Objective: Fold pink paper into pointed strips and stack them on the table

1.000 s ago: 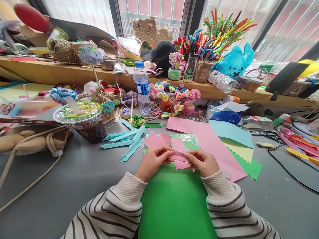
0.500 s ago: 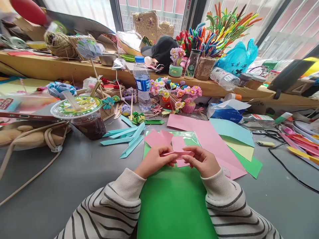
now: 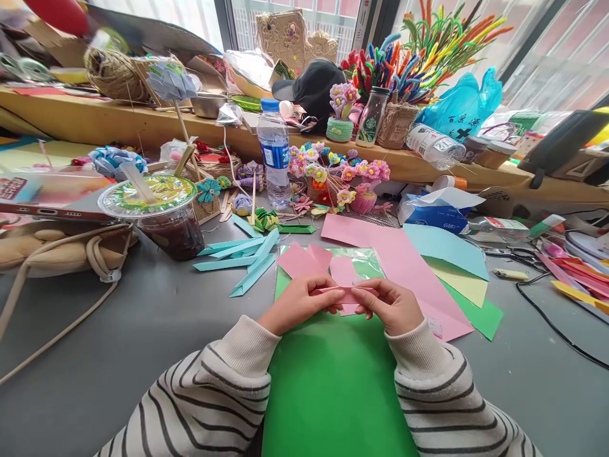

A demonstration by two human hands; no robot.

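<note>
The step in hand looks like folding: the left hand [image 3: 299,303] and the right hand [image 3: 392,308] pinch the two ends of a narrow pink paper strip [image 3: 346,291] and hold it just above the green sheet [image 3: 333,387] on the counter [image 3: 118,343]. The fingers [image 3: 328,298] of the left hand are clenched on the strip's left end, and those of the right hand close on its right end, thumbs on the near side. By my judgement the strip is already folded lengthwise and a crease is being pressed flat; the next move calls for a firm, even squeeze along the fold with both ends kept level, so that the edges stay matched.

The strip is pale pink, long and thin, lying nearly level between the fingers, with a sharp upper edge. Just beyond the fingers lie loose pink paper pieces [image 3: 304,260] on a clear plastic sleeve [image 3: 366,261]. To the left of the fingers, farther off, lie folded blue strips [image 3: 240,257], and beyond those stands a lidded drink cup [image 3: 162,219]. To the right spread larger pink, blue, yellow and green sheets.
</note>
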